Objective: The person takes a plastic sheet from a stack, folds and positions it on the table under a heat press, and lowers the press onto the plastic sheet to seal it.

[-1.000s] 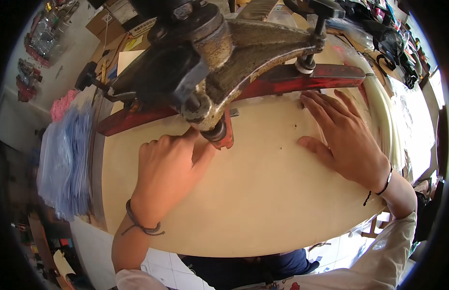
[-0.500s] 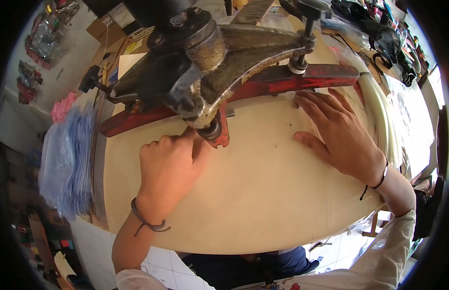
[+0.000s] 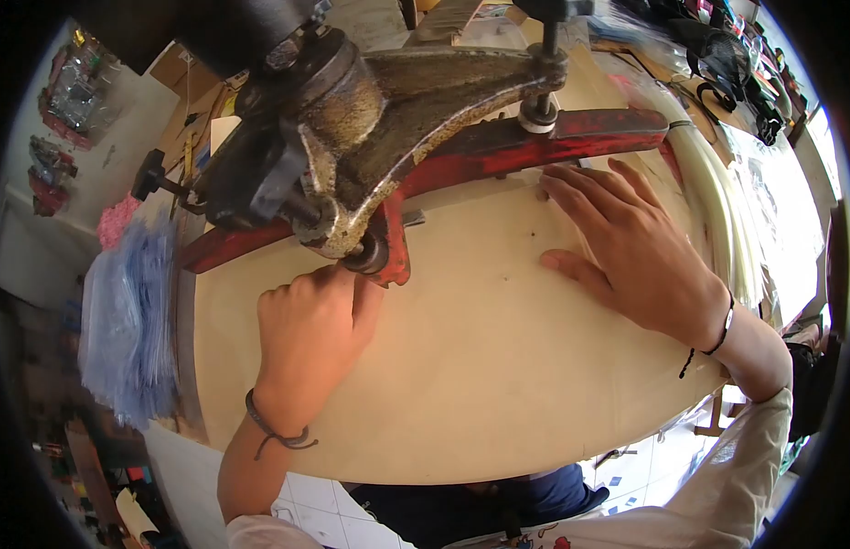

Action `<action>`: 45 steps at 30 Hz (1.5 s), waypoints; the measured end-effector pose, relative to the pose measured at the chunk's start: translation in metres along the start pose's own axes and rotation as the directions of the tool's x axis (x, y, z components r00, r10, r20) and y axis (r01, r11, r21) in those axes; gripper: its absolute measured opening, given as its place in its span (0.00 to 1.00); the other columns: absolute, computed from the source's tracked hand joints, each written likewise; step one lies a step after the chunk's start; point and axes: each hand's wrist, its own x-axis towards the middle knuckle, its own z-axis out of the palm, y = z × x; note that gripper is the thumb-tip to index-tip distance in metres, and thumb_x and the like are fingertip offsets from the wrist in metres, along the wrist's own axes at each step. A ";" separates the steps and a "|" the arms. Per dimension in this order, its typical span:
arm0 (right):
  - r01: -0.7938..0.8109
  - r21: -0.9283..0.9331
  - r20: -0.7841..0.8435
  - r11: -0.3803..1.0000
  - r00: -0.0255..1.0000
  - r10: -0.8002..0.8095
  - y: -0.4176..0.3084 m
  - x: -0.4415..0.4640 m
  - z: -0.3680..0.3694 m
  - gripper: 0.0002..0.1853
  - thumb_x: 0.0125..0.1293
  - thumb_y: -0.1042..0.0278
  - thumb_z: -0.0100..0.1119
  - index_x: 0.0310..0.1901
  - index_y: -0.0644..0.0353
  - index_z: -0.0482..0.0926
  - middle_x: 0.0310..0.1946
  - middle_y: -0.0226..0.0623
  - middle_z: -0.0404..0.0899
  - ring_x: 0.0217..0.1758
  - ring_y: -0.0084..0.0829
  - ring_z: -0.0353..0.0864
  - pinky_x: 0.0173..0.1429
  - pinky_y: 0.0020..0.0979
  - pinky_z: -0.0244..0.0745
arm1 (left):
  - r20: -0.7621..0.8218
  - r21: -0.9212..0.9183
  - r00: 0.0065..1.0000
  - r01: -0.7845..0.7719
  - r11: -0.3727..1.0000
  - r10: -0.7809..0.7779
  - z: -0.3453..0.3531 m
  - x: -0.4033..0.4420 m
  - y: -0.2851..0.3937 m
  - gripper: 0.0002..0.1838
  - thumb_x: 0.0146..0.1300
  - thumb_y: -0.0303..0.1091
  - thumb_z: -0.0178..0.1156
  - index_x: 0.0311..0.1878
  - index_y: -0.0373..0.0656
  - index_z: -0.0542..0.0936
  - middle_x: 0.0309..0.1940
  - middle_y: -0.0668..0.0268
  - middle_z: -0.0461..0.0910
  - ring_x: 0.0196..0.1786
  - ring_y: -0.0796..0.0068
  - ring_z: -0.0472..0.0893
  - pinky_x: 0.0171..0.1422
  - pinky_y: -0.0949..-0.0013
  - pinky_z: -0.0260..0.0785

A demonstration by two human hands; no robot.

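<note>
A heavy metal machine head (image 3: 425, 101) with a long red bar (image 3: 498, 151) spans a tan work surface (image 3: 470, 366). My left hand (image 3: 310, 320) is closed beside the red bracket (image 3: 390, 242) at the front of the machine head. Its fingertips are hidden, so what they hold, if anything, does not show. My right hand (image 3: 630, 247) lies palm down on the tan surface, fingers apart, with the fingertips close to the bar's front edge. A small metal piece (image 3: 414, 218) shows between the hands, against the bar.
At the left edge lies a stack of bluish clear plastic sheets (image 3: 128, 325), with a pink bundle (image 3: 118, 220) behind it. Long pale strips (image 3: 717, 210) run along the right side. Black straps (image 3: 731, 69) and a cardboard box (image 3: 182, 73) are farther back.
The machine head and red bar sit slightly farther left in the view. Both hands keep nearly the same pose and place.
</note>
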 end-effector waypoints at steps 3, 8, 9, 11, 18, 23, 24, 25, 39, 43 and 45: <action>0.009 -0.007 -0.033 1.000 0.999 -0.010 0.003 0.001 0.003 0.26 0.76 0.50 0.57 0.61 0.66 0.77 0.65 0.47 0.77 0.70 0.45 0.74 0.80 0.49 0.59 | 0.009 -0.013 1.000 -0.007 1.000 0.007 -0.002 0.001 -0.001 0.17 0.70 0.43 0.62 0.27 0.43 0.81 0.19 0.58 0.82 0.21 0.53 0.82 0.26 0.54 0.73; 0.043 -0.013 -0.053 0.999 0.998 -0.044 0.005 0.005 0.001 0.27 0.74 0.50 0.59 0.61 0.66 0.77 0.61 0.45 0.78 0.65 0.44 0.76 0.77 0.46 0.63 | 0.044 -0.031 0.998 0.037 0.999 -0.036 -0.006 0.002 0.002 0.18 0.70 0.44 0.61 0.27 0.42 0.82 0.21 0.56 0.83 0.22 0.50 0.82 0.29 0.52 0.74; 0.043 -0.015 -0.048 0.999 0.998 -0.043 0.005 0.005 0.000 0.27 0.74 0.50 0.59 0.61 0.67 0.77 0.60 0.45 0.78 0.64 0.43 0.76 0.76 0.45 0.63 | 0.050 -0.022 0.998 0.042 0.999 -0.041 -0.006 0.002 0.002 0.18 0.70 0.44 0.60 0.27 0.42 0.82 0.21 0.56 0.83 0.22 0.50 0.82 0.29 0.51 0.74; 0.040 -0.021 -0.033 0.999 0.999 -0.040 0.004 0.004 0.000 0.27 0.74 0.49 0.59 0.61 0.67 0.77 0.61 0.45 0.78 0.65 0.43 0.76 0.76 0.44 0.64 | 0.074 -0.034 0.994 0.080 0.996 -0.077 -0.007 0.002 0.003 0.19 0.69 0.44 0.61 0.26 0.40 0.82 0.21 0.53 0.82 0.24 0.47 0.82 0.32 0.49 0.73; 0.029 -0.057 -0.025 0.998 0.999 -0.030 0.000 -0.001 0.003 0.29 0.76 0.47 0.57 0.63 0.68 0.76 0.63 0.48 0.77 0.68 0.45 0.75 0.77 0.45 0.63 | 0.134 -0.119 0.982 0.153 0.981 -0.136 -0.007 0.004 0.004 0.21 0.68 0.43 0.62 0.25 0.36 0.82 0.21 0.48 0.81 0.27 0.42 0.81 0.37 0.46 0.72; 0.017 -0.001 -0.003 1.000 1.000 -0.017 -0.002 0.002 0.000 0.30 0.75 0.48 0.57 0.64 0.70 0.75 0.65 0.52 0.75 0.69 0.50 0.73 0.78 0.46 0.62 | 0.121 -0.125 0.987 0.119 0.985 -0.104 -0.010 0.004 0.004 0.18 0.69 0.41 0.61 0.27 0.37 0.82 0.21 0.50 0.81 0.26 0.46 0.82 0.34 0.49 0.73; 0.008 0.019 -0.001 1.000 1.000 -0.008 -0.003 0.003 -0.001 0.30 0.75 0.49 0.57 0.64 0.70 0.75 0.66 0.54 0.75 0.70 0.51 0.73 0.78 0.47 0.61 | 0.079 -0.093 0.995 0.063 0.994 -0.055 -0.008 0.002 0.002 0.16 0.69 0.40 0.60 0.29 0.39 0.82 0.20 0.53 0.82 0.24 0.49 0.82 0.31 0.51 0.74; 0.000 0.039 0.000 0.999 1.000 0.000 -0.003 0.003 -0.001 0.30 0.75 0.49 0.58 0.64 0.70 0.75 0.66 0.55 0.75 0.70 0.52 0.72 0.79 0.47 0.61 | 0.039 -0.058 0.999 0.006 0.998 -0.004 -0.007 0.001 0.000 0.14 0.70 0.40 0.60 0.30 0.41 0.82 0.20 0.56 0.82 0.21 0.52 0.82 0.29 0.54 0.74; 0.038 0.043 -0.033 0.998 0.999 -0.037 0.003 -0.003 0.011 0.33 0.77 0.50 0.54 0.65 0.77 0.71 0.70 0.62 0.70 0.79 0.54 0.64 0.86 0.50 0.51 | 0.142 -0.280 0.971 -0.145 0.949 0.190 -0.005 -0.020 0.030 0.41 0.76 0.40 0.54 0.82 0.30 0.49 0.79 0.39 0.50 0.81 0.36 0.52 0.83 0.40 0.45; 0.033 0.069 -0.082 0.997 0.996 -0.027 0.003 -0.005 0.014 0.33 0.77 0.50 0.53 0.66 0.77 0.71 0.70 0.62 0.70 0.79 0.53 0.64 0.86 0.49 0.51 | 0.175 -0.290 0.947 -0.213 0.933 0.271 -0.006 -0.009 0.034 0.44 0.75 0.42 0.53 0.83 0.28 0.44 0.84 0.39 0.40 0.86 0.39 0.41 0.87 0.42 0.35; 0.028 0.077 -0.090 0.997 0.996 -0.021 0.003 -0.005 0.016 0.33 0.77 0.50 0.53 0.66 0.78 0.71 0.70 0.62 0.71 0.79 0.52 0.64 0.86 0.49 0.51 | 0.181 -0.356 0.933 -0.232 0.905 0.310 -0.006 -0.001 0.041 0.45 0.74 0.43 0.54 0.82 0.28 0.45 0.84 0.38 0.40 0.86 0.39 0.42 0.88 0.43 0.34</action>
